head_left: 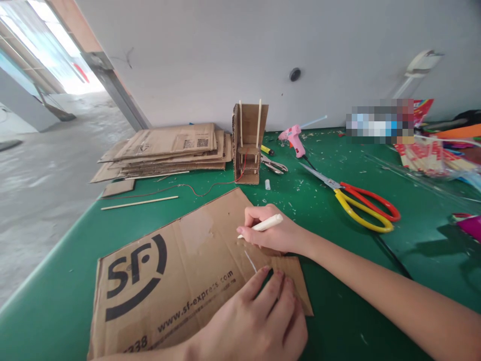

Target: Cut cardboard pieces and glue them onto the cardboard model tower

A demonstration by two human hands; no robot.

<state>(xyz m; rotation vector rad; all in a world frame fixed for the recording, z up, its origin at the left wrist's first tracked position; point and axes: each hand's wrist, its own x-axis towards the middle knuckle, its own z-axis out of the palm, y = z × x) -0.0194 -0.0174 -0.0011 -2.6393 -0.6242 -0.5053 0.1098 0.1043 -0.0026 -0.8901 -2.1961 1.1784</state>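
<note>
A large brown cardboard sheet (180, 260) with black SF print lies on the green table. My right hand (278, 228) is closed around a white pen (267, 222), its tip at the sheet's upper right part. Just below the tip runs a short whitish streak (250, 261) on the cardboard. My left hand (268, 313) rests with stretched fingers on the sheet's right part, holding nothing. Beside its fingers, a smaller cardboard piece (296, 281) sticks out to the right; how far it reaches under the hand is hidden.
Stacked cardboard (169, 145) lies at the back left, beside a small upright cardboard structure (250, 145) with sticks and a red wire. A pink glue gun (295, 139), pliers (275, 165) and red-and-yellow-handled scissors (356, 200) lie behind my right arm. A wooden stick (140, 202) lies left.
</note>
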